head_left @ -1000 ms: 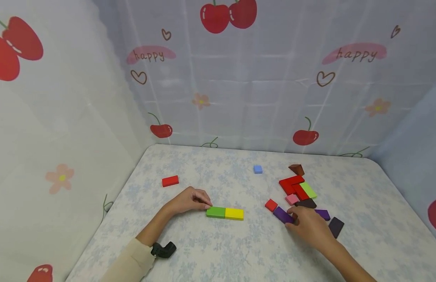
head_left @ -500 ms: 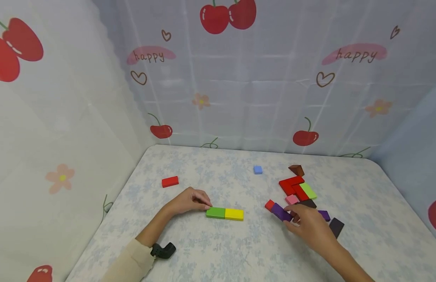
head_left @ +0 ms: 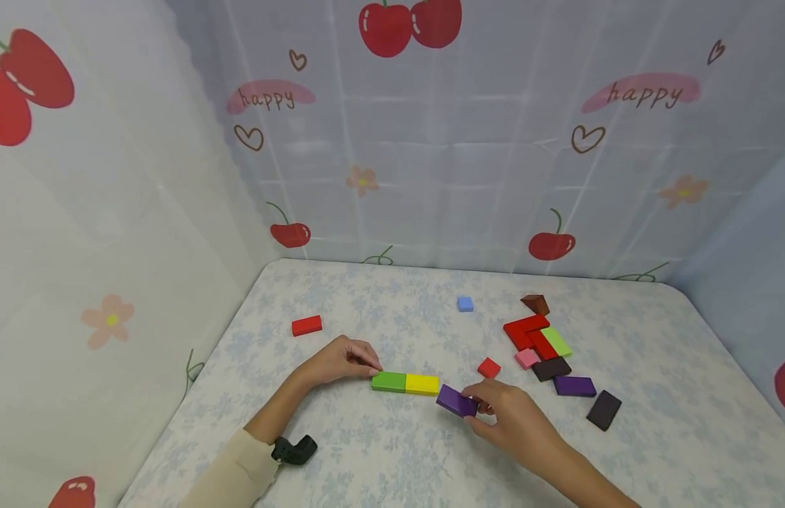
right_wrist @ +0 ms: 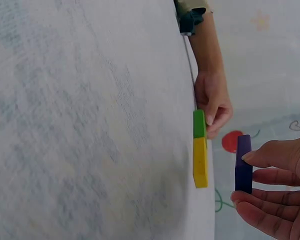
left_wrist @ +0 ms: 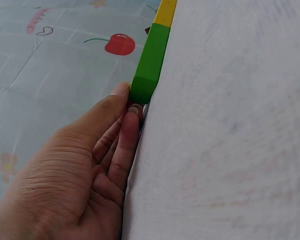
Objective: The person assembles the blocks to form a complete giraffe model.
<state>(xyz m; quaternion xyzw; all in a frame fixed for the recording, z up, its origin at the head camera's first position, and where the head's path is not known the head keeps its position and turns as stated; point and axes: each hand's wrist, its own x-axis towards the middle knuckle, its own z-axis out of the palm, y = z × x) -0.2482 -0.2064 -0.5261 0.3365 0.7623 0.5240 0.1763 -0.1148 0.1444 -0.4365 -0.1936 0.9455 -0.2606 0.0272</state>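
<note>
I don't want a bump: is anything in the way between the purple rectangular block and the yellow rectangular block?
Nothing visible stands between the purple rectangular block, pinched by the right hand, and the yellow rectangular block.

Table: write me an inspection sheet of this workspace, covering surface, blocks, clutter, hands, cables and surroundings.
Surface: pale table with a faint bluish floral pattern.
Job's things: green block and yellow block lie end to end; purple block is held up, apart from the yellow one.
Clutter: red block at left, blue block farther back, small red square, mixed blocks at right.
Hands: left hand touches the green block's outer end; right hand grips the purple block.
Cables: nothing seen.
Surroundings: curtain printed with cherries, hearts and "happy".
</note>
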